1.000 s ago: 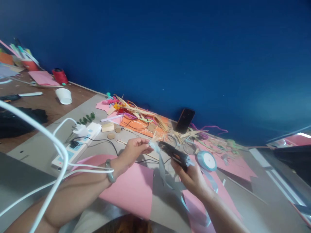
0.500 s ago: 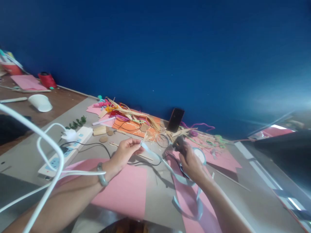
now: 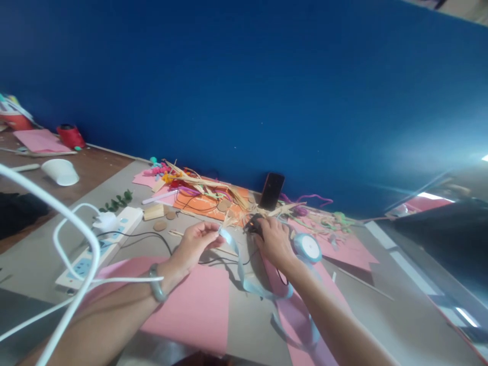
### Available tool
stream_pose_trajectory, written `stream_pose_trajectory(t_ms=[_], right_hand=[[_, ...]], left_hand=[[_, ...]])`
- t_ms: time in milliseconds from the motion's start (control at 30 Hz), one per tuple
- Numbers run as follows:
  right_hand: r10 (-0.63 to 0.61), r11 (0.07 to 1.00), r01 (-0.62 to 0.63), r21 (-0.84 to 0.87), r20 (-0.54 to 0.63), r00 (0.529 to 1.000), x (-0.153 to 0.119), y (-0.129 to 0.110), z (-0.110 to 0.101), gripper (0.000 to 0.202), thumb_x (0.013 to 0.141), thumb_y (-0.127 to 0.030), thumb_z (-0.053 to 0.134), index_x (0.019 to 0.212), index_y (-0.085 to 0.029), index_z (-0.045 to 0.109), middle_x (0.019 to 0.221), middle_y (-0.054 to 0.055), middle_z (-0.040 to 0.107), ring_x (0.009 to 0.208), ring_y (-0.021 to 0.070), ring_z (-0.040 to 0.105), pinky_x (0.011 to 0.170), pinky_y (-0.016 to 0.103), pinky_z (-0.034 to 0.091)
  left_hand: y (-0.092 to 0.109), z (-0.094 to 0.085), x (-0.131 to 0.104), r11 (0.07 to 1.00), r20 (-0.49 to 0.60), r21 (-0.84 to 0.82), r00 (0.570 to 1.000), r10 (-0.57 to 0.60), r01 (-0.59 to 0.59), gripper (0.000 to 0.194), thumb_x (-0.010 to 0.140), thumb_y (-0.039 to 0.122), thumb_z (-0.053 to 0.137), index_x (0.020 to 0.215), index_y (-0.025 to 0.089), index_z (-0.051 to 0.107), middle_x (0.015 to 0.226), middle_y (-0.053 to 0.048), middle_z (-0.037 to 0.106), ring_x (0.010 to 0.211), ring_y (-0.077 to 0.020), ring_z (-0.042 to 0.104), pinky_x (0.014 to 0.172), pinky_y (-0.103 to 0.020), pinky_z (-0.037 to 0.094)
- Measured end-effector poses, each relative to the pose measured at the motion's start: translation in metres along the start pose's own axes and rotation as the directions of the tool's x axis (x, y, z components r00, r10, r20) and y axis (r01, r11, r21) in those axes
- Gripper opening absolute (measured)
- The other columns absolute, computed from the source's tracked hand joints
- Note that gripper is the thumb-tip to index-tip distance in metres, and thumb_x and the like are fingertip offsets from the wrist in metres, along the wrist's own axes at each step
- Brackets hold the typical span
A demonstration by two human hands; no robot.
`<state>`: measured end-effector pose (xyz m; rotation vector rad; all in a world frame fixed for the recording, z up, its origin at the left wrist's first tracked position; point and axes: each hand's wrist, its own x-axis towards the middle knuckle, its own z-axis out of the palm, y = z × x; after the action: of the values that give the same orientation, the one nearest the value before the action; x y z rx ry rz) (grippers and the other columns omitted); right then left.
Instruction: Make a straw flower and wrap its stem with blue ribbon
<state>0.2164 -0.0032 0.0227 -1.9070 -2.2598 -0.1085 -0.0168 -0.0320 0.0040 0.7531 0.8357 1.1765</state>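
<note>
My left hand (image 3: 200,239) pinches one end of a light blue ribbon (image 3: 244,277), next to a few splayed straw-coloured strands (image 3: 229,222). From those fingertips the ribbon loops down and right across the table. My right hand (image 3: 275,240) is closed over a black glue gun (image 3: 252,224), whose front points left toward the pinched ribbon end. Most of its body is hidden under my fingers. A thin black cord (image 3: 152,234) leads from the power strip, passing beneath my left hand. Just right of my right wrist stands the ribbon spool (image 3: 309,248).
A white power strip (image 3: 127,223) and white cables (image 3: 89,229) are at left. Pink paper sheets (image 3: 190,305) lie in front. A phone (image 3: 272,191) leans on the blue wall behind straw strips (image 3: 206,179). Wood slices (image 3: 160,225) and a paper cup (image 3: 60,172) lie left.
My right hand has moved left with the glue gun, closer to my left hand, and turned more palm-down. The ribbon spool shows more fully. My left hand keeps its pinch.
</note>
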Motion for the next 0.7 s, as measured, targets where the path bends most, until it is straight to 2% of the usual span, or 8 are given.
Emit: stream_pose_trajectory(t_ms=[67, 100, 133, 200, 333, 433, 500, 700], right_hand=[[-0.129, 0.958, 0.138, 0.250, -0.055, 0.990, -0.009, -0.017, -0.012, 0.024, 0.088, -0.027, 0.050, 0.108, -0.016, 0.058, 0.111, 0.014, 0.058, 0.108, 0.0283, 0.052, 0.094, 0.044, 0.035], [-0.152, 0.899, 0.157, 0.409, -0.045, 0.987, -0.013, -0.027, -0.017, 0.024, 0.089, -0.031, 0.049, 0.104, -0.016, 0.060, 0.105, 0.012, 0.061, 0.103, 0.0253, 0.055, 0.091, 0.040, 0.039], [-0.168, 0.817, 0.136, 0.561, 0.006, 0.986, -0.017, -0.037, -0.021, 0.025, 0.090, -0.035, 0.049, 0.102, -0.016, 0.061, 0.099, 0.010, 0.064, 0.097, 0.0229, 0.059, 0.086, 0.037, 0.043], [-0.153, 0.645, 0.007, 0.764, 0.120, 0.981, -0.021, -0.055, -0.026, 0.029, 0.088, -0.038, 0.051, 0.102, -0.016, 0.063, 0.096, 0.007, 0.068, 0.091, 0.0207, 0.062, 0.083, 0.034, 0.046], [-0.100, 0.305, -0.170, 0.937, 0.209, 0.973, -0.020, -0.079, -0.021, 0.027, 0.085, -0.038, 0.056, 0.095, -0.015, 0.067, 0.091, 0.005, 0.069, 0.084, 0.0180, 0.063, 0.080, 0.031, 0.047], [-0.067, 0.119, -0.237, 0.964, 0.246, 0.967, -0.018, -0.086, -0.013, 0.024, 0.081, -0.038, 0.060, 0.087, -0.015, 0.067, 0.079, 0.002, 0.067, 0.071, 0.0140, 0.059, 0.071, 0.028, 0.046], [-0.035, 0.069, -0.259, 0.963, 0.262, 0.964, -0.017, -0.088, -0.009, 0.023, 0.079, -0.038, 0.063, 0.081, -0.015, 0.067, 0.074, 0.002, 0.065, 0.066, 0.0128, 0.056, 0.068, 0.027, 0.044], [0.094, 0.037, -0.269, 0.962, 0.265, 0.960, -0.016, -0.093, -0.005, 0.018, 0.073, -0.033, 0.068, 0.072, -0.015, 0.069, 0.066, 0.001, 0.063, 0.062, 0.0119, 0.049, 0.065, 0.026, 0.042]], left_hand=[[0.002, 0.002, -0.002, 1.000, 0.006, 0.004, 1.000, -0.002, 0.002, 0.026, 0.070, 0.025, 0.073, 0.090, 0.012, 0.062, 0.070, -0.006, 0.072, 0.069, -0.0150, 0.069, 0.076, -0.028, 0.053], [0.003, 0.003, -0.003, 1.000, 0.014, 0.005, 1.000, -0.002, 0.002, 0.025, 0.071, 0.024, 0.072, 0.090, 0.012, 0.061, 0.070, -0.006, 0.072, 0.070, -0.0146, 0.068, 0.076, -0.028, 0.053], [0.003, 0.004, -0.003, 1.000, 0.023, 0.005, 1.000, -0.002, 0.002, 0.025, 0.071, 0.024, 0.072, 0.090, 0.012, 0.061, 0.071, -0.006, 0.072, 0.070, -0.0143, 0.068, 0.076, -0.027, 0.053], [0.004, 0.004, -0.004, 1.000, 0.029, 0.001, 1.000, -0.001, 0.001, 0.024, 0.071, 0.023, 0.072, 0.089, 0.012, 0.061, 0.072, -0.006, 0.072, 0.071, -0.0138, 0.068, 0.075, -0.026, 0.052], [0.002, 0.002, -0.002, 1.000, 0.033, 0.007, 0.999, 0.017, -0.018, 0.024, 0.071, 0.024, 0.073, 0.088, 0.013, 0.061, 0.072, -0.005, 0.072, 0.069, -0.0137, 0.067, 0.074, -0.026, 0.052], [0.001, 0.000, -0.001, 0.999, 0.040, 0.039, 0.999, 0.035, -0.037, 0.024, 0.071, 0.025, 0.073, 0.089, 0.014, 0.061, 0.072, -0.004, 0.072, 0.067, -0.0139, 0.067, 0.072, -0.026, 0.052], [0.001, 0.000, -0.001, 0.996, 0.041, 0.073, 0.998, 0.052, -0.055, 0.024, 0.072, 0.026, 0.072, 0.089, 0.014, 0.061, 0.072, -0.003, 0.072, 0.068, -0.0145, 0.068, 0.072, -0.027, 0.052], [0.001, 0.002, -0.002, 0.966, 0.020, 0.204, 0.987, 0.161, -0.162, 0.021, 0.074, 0.028, 0.070, 0.087, 0.014, 0.062, 0.071, -0.003, 0.071, 0.069, -0.0159, 0.068, 0.072, -0.029, 0.055]])
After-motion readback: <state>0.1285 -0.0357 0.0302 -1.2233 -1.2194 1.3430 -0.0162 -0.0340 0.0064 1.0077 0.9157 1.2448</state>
